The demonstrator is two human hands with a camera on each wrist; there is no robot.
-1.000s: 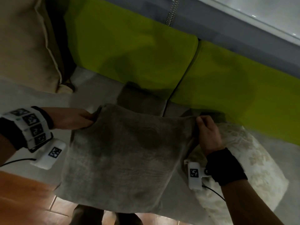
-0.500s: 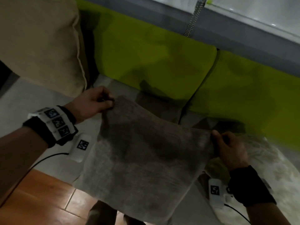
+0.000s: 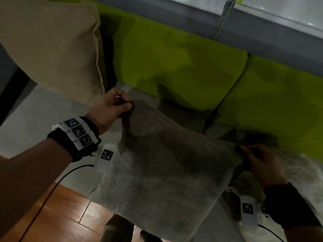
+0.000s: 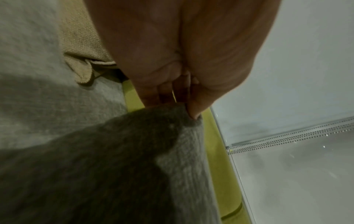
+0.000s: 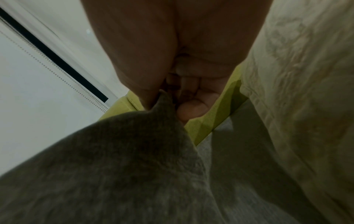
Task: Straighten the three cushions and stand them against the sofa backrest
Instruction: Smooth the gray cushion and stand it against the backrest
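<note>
A grey cushion (image 3: 166,172) hangs tilted over the front of the sofa seat, held by its two upper corners. My left hand (image 3: 111,109) pinches the upper left corner (image 4: 191,119) close to the lime-green backrest (image 3: 174,63). My right hand (image 3: 262,166) pinches the upper right corner (image 5: 162,100), lower and nearer to me. A beige cushion (image 3: 52,44) stands against the backrest at the left. A cream patterned cushion (image 3: 297,173) lies on the seat behind my right hand, also at the right in the right wrist view (image 5: 296,91).
The pale grey sofa seat (image 3: 43,116) runs below the green backrest, which has a seam (image 3: 232,91) between two pads. A grey ledge and a window with a bead chain (image 3: 220,23) lie behind the sofa. Wooden floor (image 3: 61,215) shows at the lower left.
Both hands have carried the grey cushion up and toward the backrest. My left hand has risen further and now sits beside the beige cushion, so the grey cushion tilts down to the right.
</note>
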